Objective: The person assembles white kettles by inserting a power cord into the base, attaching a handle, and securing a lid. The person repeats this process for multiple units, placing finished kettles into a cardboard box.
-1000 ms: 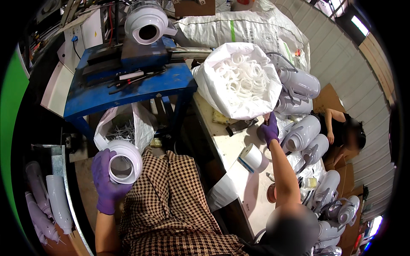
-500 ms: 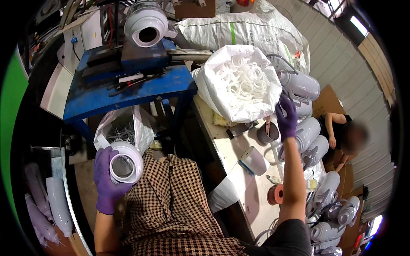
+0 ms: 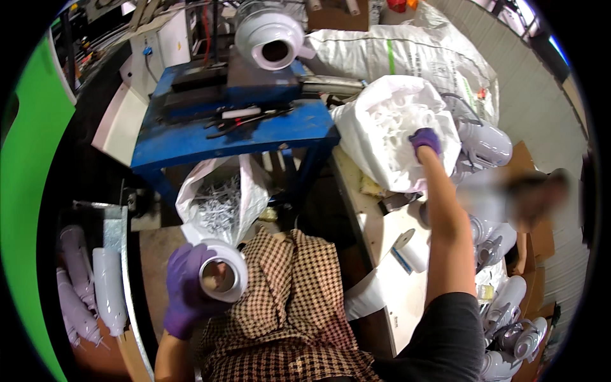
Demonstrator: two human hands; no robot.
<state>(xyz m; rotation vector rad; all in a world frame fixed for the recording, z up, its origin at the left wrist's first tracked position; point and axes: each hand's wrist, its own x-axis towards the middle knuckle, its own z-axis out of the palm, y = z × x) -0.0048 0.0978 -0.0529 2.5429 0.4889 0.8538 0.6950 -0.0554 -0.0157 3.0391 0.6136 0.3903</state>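
Observation:
My left hand [image 3: 184,290], in a purple glove, is closed around a pale grey plastic jug shell [image 3: 238,258] above my checked apron. The shell's round mouth faces up. My right hand [image 3: 425,138], gloved the same, reaches into a white sack [image 3: 366,121] on the side table, among loose white plastic rings [image 3: 401,121]. Its fingertips are hidden there, so whether they grip a ring does not show.
A blue metal bench [image 3: 235,141] carries pliers [image 3: 242,122] and a mounted jug shell [image 3: 270,35]. Below hangs a bag of plastic scraps [image 3: 219,200]. More jug shells [image 3: 484,140] line the right side, near another person's arm [image 3: 520,254]. A paper roll [image 3: 414,249] lies on the table.
My right hand has gone from the sack's right edge into the rings. The view has shifted, and the shell in my left hand is turned slightly. A person at the right has moved closer.

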